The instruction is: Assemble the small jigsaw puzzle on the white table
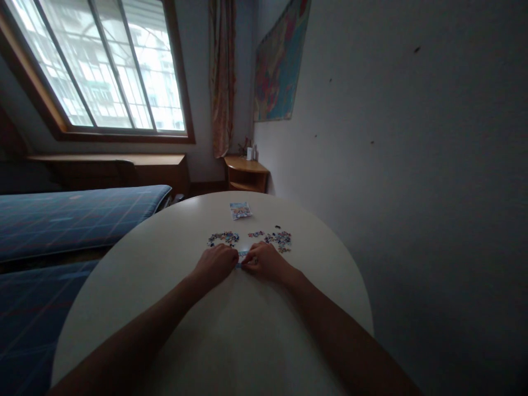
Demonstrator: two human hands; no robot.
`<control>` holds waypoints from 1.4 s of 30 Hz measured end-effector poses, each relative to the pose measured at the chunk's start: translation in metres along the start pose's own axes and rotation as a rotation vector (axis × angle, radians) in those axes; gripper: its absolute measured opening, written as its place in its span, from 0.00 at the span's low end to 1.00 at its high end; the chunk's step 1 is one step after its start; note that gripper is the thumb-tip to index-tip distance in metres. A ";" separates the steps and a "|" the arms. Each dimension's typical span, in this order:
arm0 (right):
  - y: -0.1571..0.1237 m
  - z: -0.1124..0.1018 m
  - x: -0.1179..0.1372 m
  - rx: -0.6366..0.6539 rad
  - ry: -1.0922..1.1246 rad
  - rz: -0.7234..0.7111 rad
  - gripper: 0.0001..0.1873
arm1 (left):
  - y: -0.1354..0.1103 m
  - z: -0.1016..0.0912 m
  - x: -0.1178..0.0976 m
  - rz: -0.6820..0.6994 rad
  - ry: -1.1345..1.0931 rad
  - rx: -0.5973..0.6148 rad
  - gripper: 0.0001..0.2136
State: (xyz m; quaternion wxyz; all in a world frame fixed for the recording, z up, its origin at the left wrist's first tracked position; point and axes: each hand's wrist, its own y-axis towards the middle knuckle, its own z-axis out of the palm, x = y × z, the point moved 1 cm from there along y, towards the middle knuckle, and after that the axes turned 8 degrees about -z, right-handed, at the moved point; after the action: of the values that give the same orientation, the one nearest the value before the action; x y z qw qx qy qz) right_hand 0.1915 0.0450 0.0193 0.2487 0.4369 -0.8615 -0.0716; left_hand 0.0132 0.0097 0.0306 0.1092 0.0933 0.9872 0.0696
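Between my two hands lies a small, light-blue joined part of a jigsaw puzzle (243,254), mostly covered by fingers. My left hand (216,260) is closed, its curled fingers at the left edge of that part. From the right, my right hand (266,262) pinches at its near edge, thumb and forefinger together; the single piece there is too small to make out. Just beyond the left hand spreads a pile of loose puzzle pieces (225,237). Another pile of puzzle pieces (281,240) is past the right hand, with a small cluster of pieces (256,234) between the piles.
A picture packet (240,210) lies farther back on the round white table (165,286). One dark piece (278,227) sits apart behind the right pile. A wall (412,220) runs along the right side, and a bed with a blue plaid mattress (82,217) stands left.
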 end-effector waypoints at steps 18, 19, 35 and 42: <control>0.001 -0.002 0.003 0.042 -0.048 0.004 0.06 | -0.001 -0.011 -0.001 -0.042 0.092 0.071 0.09; 0.001 -0.002 0.003 0.038 -0.047 0.003 0.06 | -0.001 -0.013 0.001 -0.038 0.065 0.075 0.08; 0.001 -0.003 0.003 0.070 -0.063 0.013 0.07 | 0.003 -0.009 0.013 0.009 0.018 0.152 0.07; 0.001 -0.003 0.003 0.065 -0.064 0.007 0.07 | -0.009 -0.019 0.000 0.171 0.227 0.213 0.11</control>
State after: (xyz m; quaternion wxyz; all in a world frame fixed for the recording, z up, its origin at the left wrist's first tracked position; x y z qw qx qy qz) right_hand 0.1908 0.0438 0.0232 0.2072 0.4391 -0.8724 -0.0567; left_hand 0.0072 -0.0010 0.0477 -0.0200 0.1795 0.9834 -0.0162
